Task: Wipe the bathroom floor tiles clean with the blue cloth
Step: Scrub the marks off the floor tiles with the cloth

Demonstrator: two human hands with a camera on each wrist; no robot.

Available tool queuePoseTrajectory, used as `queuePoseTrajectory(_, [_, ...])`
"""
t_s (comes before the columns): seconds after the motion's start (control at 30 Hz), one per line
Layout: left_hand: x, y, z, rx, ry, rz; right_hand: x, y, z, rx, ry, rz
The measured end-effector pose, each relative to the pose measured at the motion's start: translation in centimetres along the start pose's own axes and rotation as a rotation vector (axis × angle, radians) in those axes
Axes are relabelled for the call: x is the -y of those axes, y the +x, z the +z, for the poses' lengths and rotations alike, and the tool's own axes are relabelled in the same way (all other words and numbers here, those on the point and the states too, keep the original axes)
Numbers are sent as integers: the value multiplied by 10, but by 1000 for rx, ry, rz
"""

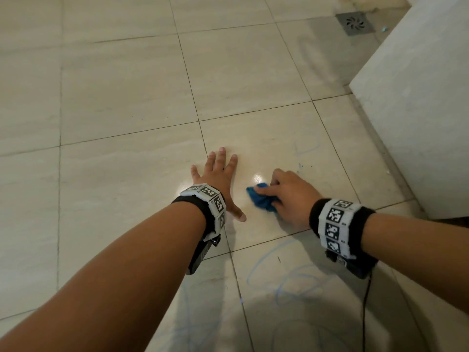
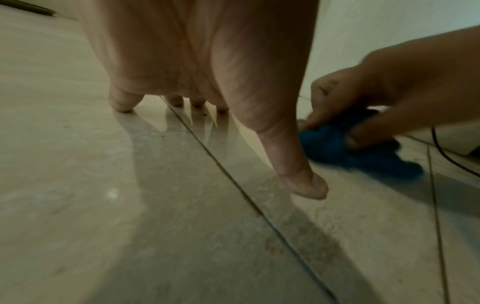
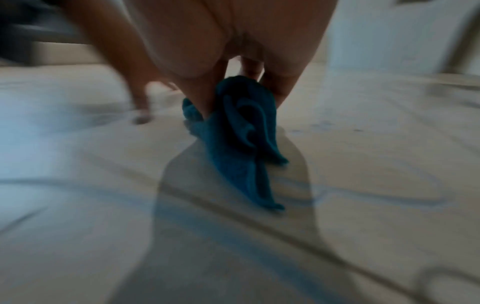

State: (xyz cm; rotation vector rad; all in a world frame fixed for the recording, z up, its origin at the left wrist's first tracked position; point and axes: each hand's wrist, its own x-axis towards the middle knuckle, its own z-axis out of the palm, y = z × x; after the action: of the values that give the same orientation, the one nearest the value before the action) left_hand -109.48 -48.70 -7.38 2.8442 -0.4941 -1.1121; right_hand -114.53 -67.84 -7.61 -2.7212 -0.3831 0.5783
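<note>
My right hand [image 1: 284, 191] grips a bunched blue cloth [image 1: 261, 199] and presses it onto a beige floor tile [image 1: 279, 138]. The cloth [image 3: 239, 131] trails below my curled fingers in the blurred right wrist view. Just left of it, my left hand [image 1: 218, 179] lies flat on the floor, its fingers spread across a grout line and holding nothing. The left wrist view shows the fingertips [image 2: 122, 107] and thumb touching the tile, with the cloth [image 2: 358, 152] beside them. Faint blue scribbles [image 1: 291, 280] mark the tile nearest me, and a fainter one [image 1: 307, 148] lies beyond the cloth.
A white wall or fixture side [image 1: 418, 118] rises along the right. A square metal floor drain [image 1: 354, 22] sits at the far right corner. A black cable [image 1: 365, 306] hangs from my right wrist. Tiles stretch to the left and ahead.
</note>
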Motion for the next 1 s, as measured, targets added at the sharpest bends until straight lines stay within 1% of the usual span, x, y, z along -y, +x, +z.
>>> queuePoseTrajectory(0.03, [0, 0, 0, 0, 0, -2, 14, -12, 7, 67, -8, -129])
queuePoseTrajectory(0.07, [0, 1, 0, -1, -1, -4, 17, -16, 8, 125, -3, -193])
queuePoseTrajectory(0.1, [-1, 1, -1, -2, 0, -4, 12, -11, 1, 147, -12, -209])
queuePoseTrajectory(0.13, [-1, 0, -1, -3, 1, -2, 2, 0, -9, 111, -19, -173])
queuePoseTrajectory(0.2, [0, -1, 0, -4, 1, -1, -26, 23, -25, -22, 14, 17])
queuePoseTrajectory(0.23, [0, -1, 0, -3, -2, 1, -33, 28, -28, -66, 24, 97])
queuePoseTrajectory(0.27, [-1, -1, 0, -2, -5, 2, -32, 28, -26, -89, 25, 120])
queuePoseTrajectory(0.3, [-1, 0, 0, 0, -3, 1, -24, 24, -21, -83, 22, 83])
queuePoseTrajectory(0.37, [-1, 1, -1, 11, 8, -6, 1, 9, -6, 11, 13, -115])
queuePoseTrajectory(0.4, [-1, 2, -2, 16, 12, -8, 2, 7, -3, 56, 19, -183])
queuePoseTrajectory(0.43, [-1, 2, -3, 22, 12, -9, -2, 12, -9, 50, 33, -191])
queuePoseTrajectory(0.47, [-2, 2, -3, 26, 10, -9, -9, 22, -17, -3, 44, -136])
queuePoseTrajectory(0.5, [-2, 2, -3, 26, 6, -11, -21, 37, -25, -83, 49, -33])
queuePoseTrajectory(0.53, [-2, 2, -3, 26, 2, -15, -32, 51, -35, -161, 48, 106])
queuePoseTrajectory(0.57, [-3, 3, -4, 31, 0, -17, -40, 61, -43, -196, 63, 246])
queuePoseTrajectory(0.6, [-4, 2, -5, 40, -1, -19, -40, 68, -45, -204, 87, 326])
queuePoseTrajectory(0.63, [-4, 2, -7, 48, -1, -21, -32, 70, -44, -193, 113, 315])
queuePoseTrajectory(0.67, [-5, 3, -8, 57, 1, -24, -19, 69, -40, -164, 120, 220])
queuePoseTrajectory(0.73, [-6, 5, -9, 69, 3, -28, 6, 57, -28, -28, 66, -78])
queuePoseTrajectory(0.77, [-6, 6, -9, 67, 3, -29, 4, 55, -23, 27, 36, -183])
queuePoseTrajectory(0.8, [-6, 6, -8, 63, 3, -30, -4, 57, -26, 40, 25, -186])
queuePoseTrajectory(0.83, [-6, 6, -8, 58, 2, -31, -17, 64, -32, -26, 34, -100])
queuePoseTrajectory(0.9, [-6, 6, -6, 47, -4, -34, -47, 76, -47, -237, 95, 241])
queuePoseTrajectory(0.93, [-6, 5, -6, 46, -3, -33, -56, 79, -52, -289, 114, 383])
queuePoseTrajectory(0.97, [-6, 6, -6, 46, 1, -33, -57, 78, -52, -301, 114, 437])
queuePoseTrajectory(1.0, [-6, 6, -6, 48, 4, -33, -52, 76, -49, -282, 115, 401])
